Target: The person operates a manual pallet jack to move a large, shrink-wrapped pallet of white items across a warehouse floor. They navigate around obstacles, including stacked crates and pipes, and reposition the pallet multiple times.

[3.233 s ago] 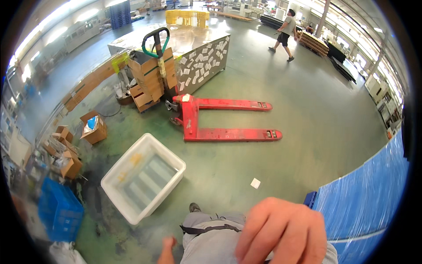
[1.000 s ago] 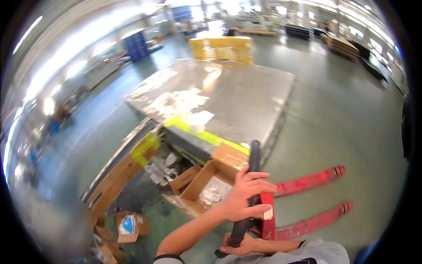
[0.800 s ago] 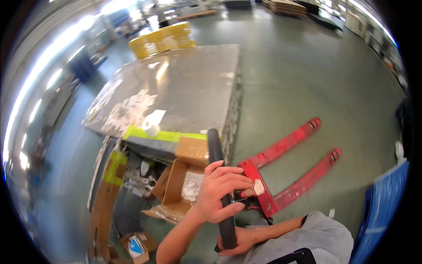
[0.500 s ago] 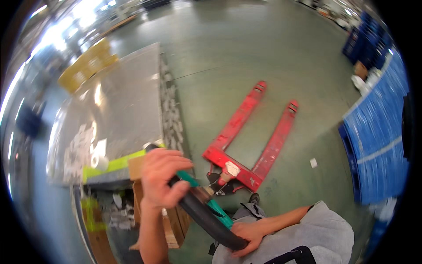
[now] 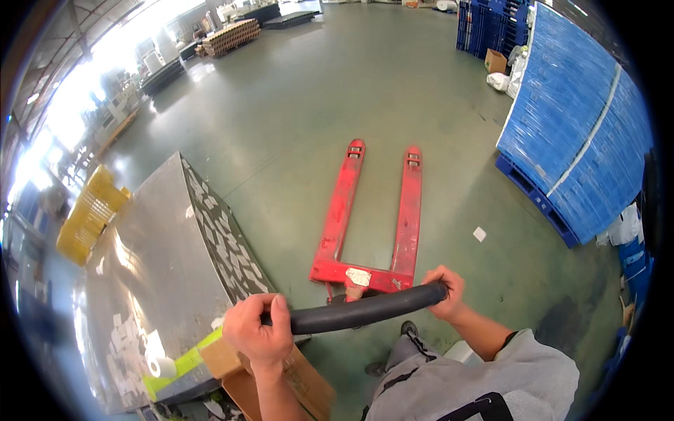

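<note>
I have left hand (image 5: 261, 333) and right hand (image 5: 449, 295) wrapped around 2 ends of the handle (image 5: 365, 312), probably the best hold, since the red jack (image 5: 379, 279), on the floor between table (image 5: 168, 274) and blue stack (image 5: 583, 119), looks heavy and stiff.

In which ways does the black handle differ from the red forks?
The black handle runs crosswise; the red forks point ahead. The left hand and right hand grip the handle; the forks lie low over the floor. Both are long and narrow.
</note>
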Motion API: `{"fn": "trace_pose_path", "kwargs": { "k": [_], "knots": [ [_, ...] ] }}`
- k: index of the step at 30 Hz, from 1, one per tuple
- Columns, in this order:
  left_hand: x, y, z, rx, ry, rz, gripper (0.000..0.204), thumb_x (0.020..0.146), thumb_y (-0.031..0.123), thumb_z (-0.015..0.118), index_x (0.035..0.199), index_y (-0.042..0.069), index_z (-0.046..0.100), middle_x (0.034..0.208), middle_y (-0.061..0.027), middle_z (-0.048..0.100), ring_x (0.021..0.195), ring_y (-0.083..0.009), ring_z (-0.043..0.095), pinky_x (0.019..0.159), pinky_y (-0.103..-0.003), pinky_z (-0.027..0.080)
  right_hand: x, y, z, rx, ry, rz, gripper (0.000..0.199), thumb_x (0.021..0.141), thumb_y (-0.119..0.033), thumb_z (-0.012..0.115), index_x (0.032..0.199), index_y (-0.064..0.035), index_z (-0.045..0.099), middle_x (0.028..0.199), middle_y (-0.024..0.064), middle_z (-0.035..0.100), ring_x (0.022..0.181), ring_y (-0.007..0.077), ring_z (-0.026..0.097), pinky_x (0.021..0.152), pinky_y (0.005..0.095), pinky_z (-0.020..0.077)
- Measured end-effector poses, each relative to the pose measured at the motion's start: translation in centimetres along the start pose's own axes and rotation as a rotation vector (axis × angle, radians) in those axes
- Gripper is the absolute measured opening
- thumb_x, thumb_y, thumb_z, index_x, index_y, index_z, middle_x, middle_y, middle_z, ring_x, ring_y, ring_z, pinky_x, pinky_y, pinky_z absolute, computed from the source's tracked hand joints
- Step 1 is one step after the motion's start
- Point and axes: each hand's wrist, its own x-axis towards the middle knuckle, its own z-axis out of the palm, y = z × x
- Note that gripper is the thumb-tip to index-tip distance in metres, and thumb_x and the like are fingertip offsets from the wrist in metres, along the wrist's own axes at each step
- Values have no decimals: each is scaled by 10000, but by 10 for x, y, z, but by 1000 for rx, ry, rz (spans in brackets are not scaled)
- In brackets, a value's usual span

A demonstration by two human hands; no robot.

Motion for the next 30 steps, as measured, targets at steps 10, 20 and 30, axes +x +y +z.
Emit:
{"fn": "trace_pose_path", "kwargs": {
  "k": [10, 20, 30],
  "knots": [
    [80, -23, 102, 173, 328, 129, 137, 759, 190, 630, 652, 107, 614, 608, -37, 590, 551, -268, 532, 558, -363, 406, 180, 105, 4, 83, 151, -124, 308, 659, -118, 807, 846, -45, 573, 734, -11, 607, 676, 45, 539, 601, 223, 434],
    [228, -112, 183, -43, 399, 59, 253, 890, 102, 468, 728, -17, 622, 645, -86, 570, 604, -206, 528, 583, -316, 409, 340, 146, 57, 136, 11, -109, 286, 670, -91, 784, 881, -51, 595, 742, 16, 639, 678, 78, 583, 612, 260, 476],
    [416, -215, 294, -167, 336, 203, 356, 971, 190, 399, 756, -15, 594, 644, -82, 511, 601, -187, 493, 559, -300, 382, 501, 216, 93, 131, 54, -117, 222, 733, -108, 773, 853, -53, 593, 655, 9, 556, 615, 68, 499, 575, 253, 433]
  ]
}}
